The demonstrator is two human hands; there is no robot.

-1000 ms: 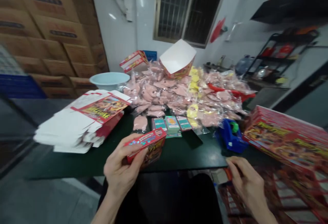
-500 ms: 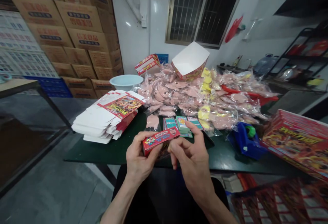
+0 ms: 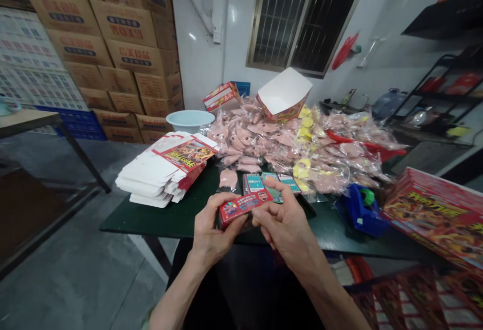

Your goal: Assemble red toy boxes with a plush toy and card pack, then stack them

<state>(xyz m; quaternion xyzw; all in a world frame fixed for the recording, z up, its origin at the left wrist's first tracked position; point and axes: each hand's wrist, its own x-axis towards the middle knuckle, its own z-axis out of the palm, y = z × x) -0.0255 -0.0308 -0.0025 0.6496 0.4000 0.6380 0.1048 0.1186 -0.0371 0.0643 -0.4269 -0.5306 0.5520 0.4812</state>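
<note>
A small red printed carton is held above the front edge of the table. My left hand is closed around its left end, thumb below and fingers behind. At its right end, my right hand has its thumb and fingers pinched together against the carton, with the index finger raised; the exact contact is partly hidden. Just behind lie teal printed cards and a pink piece in a clear bag. A large heap of bagged pink pieces, some yellow ones among them, covers the back of the table.
Flattened white-and-red cartons are stacked left on the green table. A blue tape dispenser and stacked red display boxes stand right. Behind are a pale blue basin and an open display box.
The view has shifted slightly, so the scene sits a little to the right on the left side. Both hands keep the red carton, with the right fingertips closer against its end.
</note>
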